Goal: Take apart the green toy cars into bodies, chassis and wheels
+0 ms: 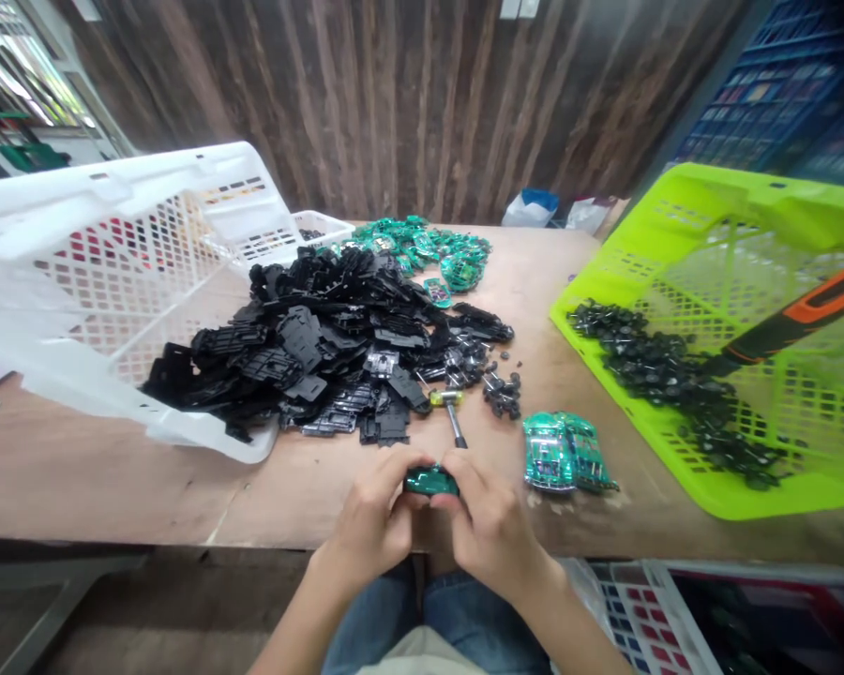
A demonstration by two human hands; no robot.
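Observation:
Both hands hold a shiny green toy car body (431,481) between them, just over the table's near edge. My left hand (376,511) pinches its left end with thumb and fingers. On its right end, my right hand (489,516) is closed in the same way. The fingers hide both ends of it. Right behind it lies a small hammer (454,412) with a yellow head and a dark handle. To the right, green toy car bodies (566,452) lie side by side. Small black wheel sets (501,389) sit behind the hammer.
A heap of black chassis plates (324,337) spills from a tipped white basket (203,441). More green car bodies (422,246) are piled behind. At right, a tilted lime-green basket (728,502) holds black wheel sets (665,361) and an orange-and-black handled tool (802,314).

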